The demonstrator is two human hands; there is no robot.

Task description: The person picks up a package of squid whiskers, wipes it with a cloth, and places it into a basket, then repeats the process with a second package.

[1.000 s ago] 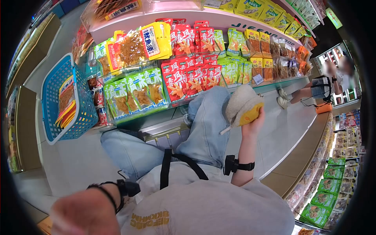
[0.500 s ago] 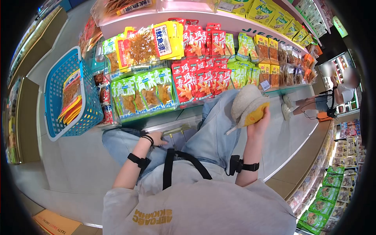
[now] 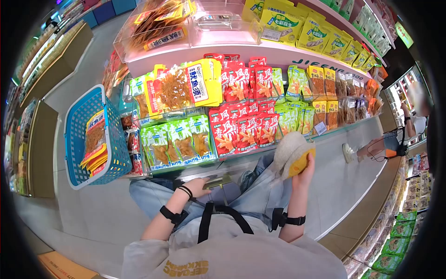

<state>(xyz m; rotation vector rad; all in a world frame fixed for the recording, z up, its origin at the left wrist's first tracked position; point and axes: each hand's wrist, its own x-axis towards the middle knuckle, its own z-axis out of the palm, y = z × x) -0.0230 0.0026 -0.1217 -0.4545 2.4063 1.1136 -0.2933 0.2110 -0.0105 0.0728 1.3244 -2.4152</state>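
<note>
I sit or crouch in jeans before a snack shelf. My right hand (image 3: 304, 173) is raised at knee height and grips a yellow duster with a fluffy cream head (image 3: 289, 148). My left hand (image 3: 197, 187) rests by my lap at the foot of the shelf, fingers touching a small dark flat object (image 3: 218, 181) that I cannot identify. Green snack packets (image 3: 179, 142) and red snack packets (image 3: 239, 130) stand in the lowest row right above both hands.
A blue shopping basket (image 3: 74, 139) with several orange packets leans at the shelf's left end. Yellow packets (image 3: 202, 83) hang above. Another person (image 3: 399, 139) sits far right in the aisle. More shelves line the right edge. A cardboard box (image 3: 62, 267) lies bottom left.
My left hand came forward from the lower left to the foot of the shelf near my lap. The view tilted up, showing more upper shelf. The duster hand stayed roughly in place.
</note>
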